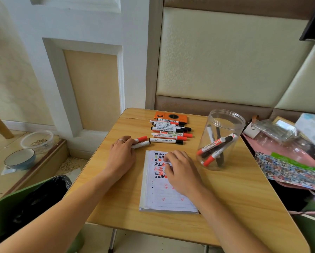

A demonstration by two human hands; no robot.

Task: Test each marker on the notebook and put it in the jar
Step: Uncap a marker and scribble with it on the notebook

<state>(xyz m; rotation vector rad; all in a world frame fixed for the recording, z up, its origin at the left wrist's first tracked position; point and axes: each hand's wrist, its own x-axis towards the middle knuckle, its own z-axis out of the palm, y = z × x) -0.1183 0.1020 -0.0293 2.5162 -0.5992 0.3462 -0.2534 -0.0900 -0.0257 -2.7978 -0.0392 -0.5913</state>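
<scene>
Now left hand (pixel 123 152) grips two plastic markers (pixel 141 142); right hand (pixel 180 168) curled on lined notebook (pixel 164 198).

The left hand (pixel 121 154), near the table's (pixel 244 198) left edge, covers the near ends of two markers (pixel 141 142), so only their far ends show. The right hand (pixel 182 170) lies over the notebook's (pixel 164 199) right edge, hiding part of the writing and whatever its curled fingertips (pixel 166 159) may pinch. Print on the row of markers (pixel 169 132) is too small to read, and they hide part of the orange phone (pixel 162 115). The table's near right corner runs off the bottom edge.
</scene>
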